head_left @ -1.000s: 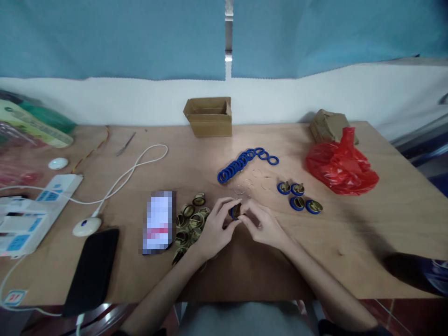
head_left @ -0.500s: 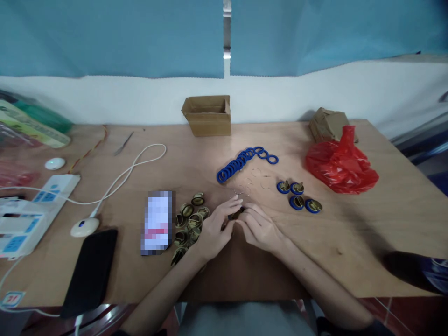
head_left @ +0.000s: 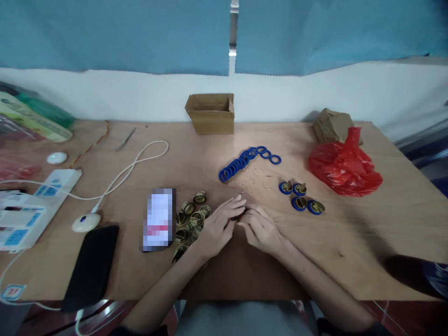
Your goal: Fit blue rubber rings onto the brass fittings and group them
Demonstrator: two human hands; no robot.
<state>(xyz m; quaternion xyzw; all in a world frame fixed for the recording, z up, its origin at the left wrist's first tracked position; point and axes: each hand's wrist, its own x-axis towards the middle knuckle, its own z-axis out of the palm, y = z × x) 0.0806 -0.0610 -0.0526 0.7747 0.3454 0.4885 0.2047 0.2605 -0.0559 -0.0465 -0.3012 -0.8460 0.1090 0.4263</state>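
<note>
My left hand (head_left: 220, 226) and my right hand (head_left: 261, 228) meet over the front middle of the table. Their fingertips pinch a small dark piece (head_left: 238, 216) that the fingers mostly cover, so its kind is hard to make out. Beside my left hand lies a pile of round brass-coloured fittings (head_left: 189, 219). Thin wire rings (head_left: 241, 188) lie just beyond my fingers. Farther off, blue rings (head_left: 239, 164) overlap in a row. To the right of my right hand sit several brass fittings with blue rings around them (head_left: 300, 203).
A phone with a lit screen (head_left: 158, 219) is left of the pile; a black phone (head_left: 91, 268) and power strip (head_left: 52, 196) lie farther left. An open cardboard box (head_left: 213, 123) stands at the back. At right are a red plastic bag (head_left: 345, 168) and a dark bottle (head_left: 416, 273).
The whole view has shifted slightly, with the table's things appearing a little farther right. Both hands stay together on the small piece, the fingers shifting only slightly.
</note>
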